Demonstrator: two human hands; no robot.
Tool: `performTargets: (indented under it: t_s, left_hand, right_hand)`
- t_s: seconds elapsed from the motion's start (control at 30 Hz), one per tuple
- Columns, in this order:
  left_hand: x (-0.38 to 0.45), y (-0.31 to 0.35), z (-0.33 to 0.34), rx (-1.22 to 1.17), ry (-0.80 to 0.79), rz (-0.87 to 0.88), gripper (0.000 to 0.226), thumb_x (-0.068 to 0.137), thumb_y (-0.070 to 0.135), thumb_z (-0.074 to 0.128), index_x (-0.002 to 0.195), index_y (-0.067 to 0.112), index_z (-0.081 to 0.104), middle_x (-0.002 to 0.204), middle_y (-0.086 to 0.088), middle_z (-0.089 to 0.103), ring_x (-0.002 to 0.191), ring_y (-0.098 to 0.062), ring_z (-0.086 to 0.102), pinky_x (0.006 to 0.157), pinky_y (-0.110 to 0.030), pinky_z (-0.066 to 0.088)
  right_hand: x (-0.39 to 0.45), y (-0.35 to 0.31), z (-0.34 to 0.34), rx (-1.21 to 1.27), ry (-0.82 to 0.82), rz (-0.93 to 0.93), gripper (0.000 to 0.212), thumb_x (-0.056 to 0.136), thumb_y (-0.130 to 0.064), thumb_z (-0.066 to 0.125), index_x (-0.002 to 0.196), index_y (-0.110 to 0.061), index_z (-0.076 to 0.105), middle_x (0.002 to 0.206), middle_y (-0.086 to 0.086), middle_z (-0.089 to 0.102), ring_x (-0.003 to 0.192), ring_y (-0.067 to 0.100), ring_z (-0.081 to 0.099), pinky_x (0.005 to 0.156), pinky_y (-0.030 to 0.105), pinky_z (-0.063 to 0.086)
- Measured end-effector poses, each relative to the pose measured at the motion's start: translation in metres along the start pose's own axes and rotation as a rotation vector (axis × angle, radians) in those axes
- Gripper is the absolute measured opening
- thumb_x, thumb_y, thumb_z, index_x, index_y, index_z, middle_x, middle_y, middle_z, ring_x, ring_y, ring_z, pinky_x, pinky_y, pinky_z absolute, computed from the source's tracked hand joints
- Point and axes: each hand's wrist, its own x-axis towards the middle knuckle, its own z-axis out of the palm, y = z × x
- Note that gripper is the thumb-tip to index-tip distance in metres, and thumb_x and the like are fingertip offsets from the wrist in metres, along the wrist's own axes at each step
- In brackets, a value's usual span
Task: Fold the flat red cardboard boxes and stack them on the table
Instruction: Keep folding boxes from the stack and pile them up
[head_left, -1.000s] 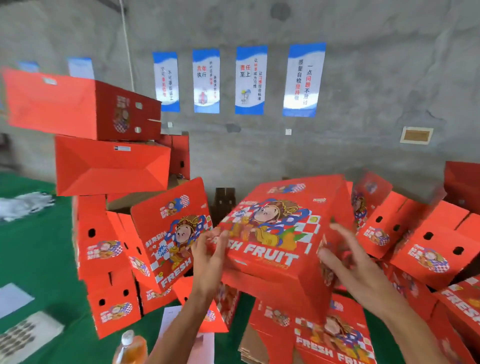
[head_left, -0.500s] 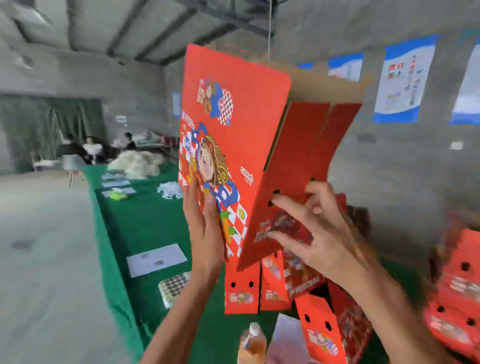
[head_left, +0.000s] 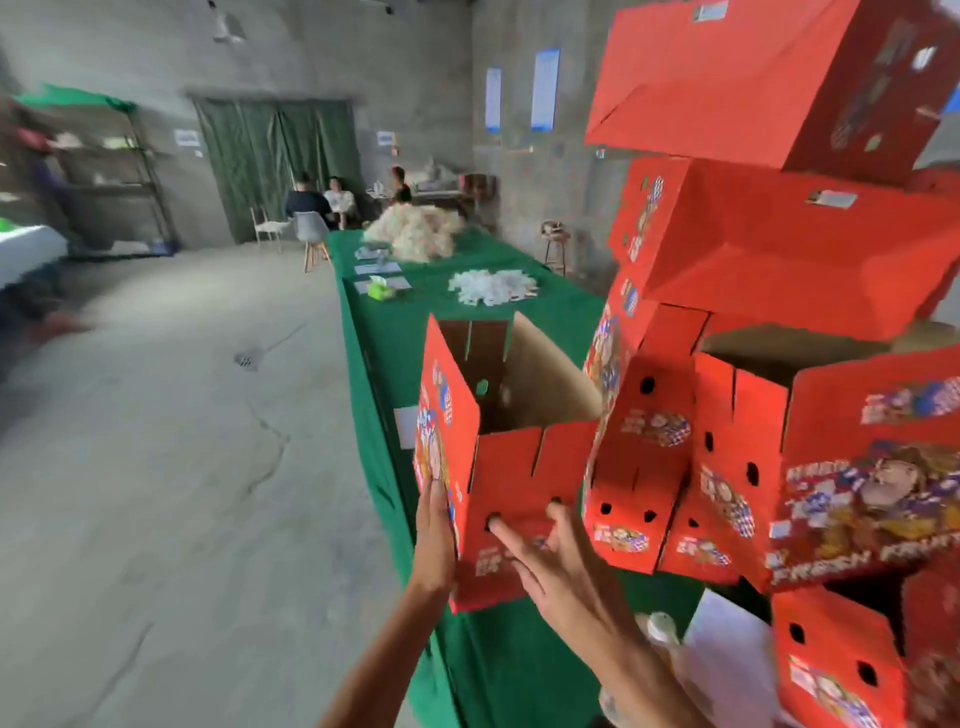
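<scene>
The red box (head_left: 511, 457) sits at lower centre of the frame, opened into a tube with its brown inside showing and its mouth facing up and away. Half a second ago it was raised high in front of the posters, printed face toward the camera; now it has come down low and swung round toward the left end of the stack, which suggests it is formed and being carried to its place. The left hand (head_left: 435, 540) lies flat along the printed left wall with fingers straight, pressing rather than gripping. The right hand (head_left: 558, 566) is spread wide against the near perforated panel, one fingertip at a punched hole, holding nothing closed.

Just right of it the stack of folded boxes (head_left: 753, 291) rises to the upper right corner, leaning unevenly, so adding another calls for care. All of this stands on the green-covered surface (head_left: 524, 670), which runs back toward centre frame, where white heaps (head_left: 492, 287) lie. A bottle cap (head_left: 661, 626) shows under the right wrist. Seated people (head_left: 322, 200) are at upper centre, before a green curtain.
</scene>
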Motion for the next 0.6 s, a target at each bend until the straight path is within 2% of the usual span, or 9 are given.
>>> performTargets:
  t_s: [0.07,0.13,0.23,0.3,0.37,0.43,0.5,0.53,0.6]
  left_hand:
    - [-0.012,-0.04,0.005,-0.081,-0.105,-0.193,0.059,0.105,0.062,0.037,0.137,0.02,0.062,0.144,-0.015,0.061,0.128,-0.025,0.063,0.107,-0.043,0.052]
    - [-0.019,-0.069,0.017,-0.167,-0.14,-0.295,0.07,0.101,0.065,0.034,0.138,0.012,0.063,0.136,-0.022,0.066,0.123,-0.034,0.067,0.096,-0.039,0.058]
    - [-0.029,-0.089,0.032,-0.159,-0.138,-0.387,0.074,0.101,0.061,0.027,0.145,0.008,0.055,0.136,-0.022,0.065,0.128,-0.039,0.062,0.109,-0.052,0.05]
    - [-0.034,-0.097,0.041,-0.173,-0.151,-0.383,0.067,0.106,0.054,0.025,0.148,0.009,0.052,0.139,-0.021,0.063,0.132,-0.039,0.059,0.114,-0.057,0.044]
    - [-0.038,-0.103,0.048,-0.14,-0.148,-0.337,0.055,0.11,0.047,0.029,0.147,0.013,0.053,0.139,-0.019,0.063,0.131,-0.036,0.06,0.111,-0.054,0.047]
    - [-0.041,-0.108,0.051,-0.094,-0.117,-0.302,0.042,0.112,0.036,0.032,0.14,0.018,0.058,0.137,-0.012,0.065,0.128,-0.026,0.063,0.104,-0.037,0.053]
    - [-0.044,-0.112,0.05,-0.037,-0.09,-0.258,0.033,0.114,0.029,0.034,0.134,0.026,0.059,0.138,-0.003,0.064,0.123,-0.006,0.063,0.098,-0.019,0.049]
    - [-0.046,-0.111,0.049,-0.029,-0.075,-0.252,0.031,0.113,0.028,0.036,0.135,0.03,0.058,0.141,0.0,0.062,0.12,0.003,0.062,0.097,-0.014,0.046]
    - [-0.052,-0.103,0.049,0.011,-0.038,-0.224,0.033,0.111,0.029,0.044,0.142,0.026,0.055,0.147,-0.002,0.058,0.127,0.0,0.058,0.106,-0.019,0.043]
  right_hand:
    - [-0.027,0.012,0.033,0.019,-0.122,0.114,0.089,0.066,-0.005,0.09,0.14,-0.044,0.061,0.124,0.017,0.056,0.075,0.023,0.069,0.052,0.031,0.059]
    - [-0.05,0.028,0.057,-0.002,-0.208,0.163,0.092,0.068,-0.006,0.086,0.143,-0.05,0.055,0.137,0.014,0.048,0.083,0.022,0.071,0.056,0.029,0.059]
    - [-0.078,0.043,0.076,-0.054,-0.316,0.23,0.089,0.083,-0.014,0.077,0.151,-0.057,0.038,0.154,0.015,0.035,0.105,0.024,0.07,0.076,0.032,0.061]
    - [-0.089,0.047,0.081,-0.026,-0.347,0.279,0.089,0.068,-0.02,0.091,0.145,-0.047,0.054,0.143,0.021,0.051,0.094,0.024,0.074,0.066,0.029,0.062]
    - [-0.096,0.052,0.085,-0.061,-0.367,0.317,0.087,0.068,-0.03,0.092,0.145,-0.045,0.055,0.146,0.027,0.051,0.1,0.026,0.074,0.063,0.024,0.061]
    - [-0.104,0.054,0.092,-0.019,-0.44,0.379,0.082,0.091,-0.036,0.072,0.157,-0.054,0.025,0.168,0.026,0.015,0.125,0.027,0.063,0.076,0.023,0.058]
    - [-0.111,0.054,0.097,0.001,-0.48,0.385,0.078,0.103,-0.034,0.051,0.157,-0.057,-0.001,0.171,0.014,-0.016,0.135,0.024,0.053,0.081,0.022,0.053]
    - [-0.112,0.053,0.095,0.004,-0.48,0.385,0.075,0.105,-0.032,0.046,0.156,-0.058,-0.002,0.171,0.012,-0.018,0.132,0.022,0.055,0.081,0.022,0.054]
    - [-0.111,0.049,0.087,-0.005,-0.501,0.394,0.067,0.107,-0.031,0.041,0.158,-0.057,0.005,0.171,0.012,-0.011,0.125,0.019,0.059,0.082,0.02,0.054]
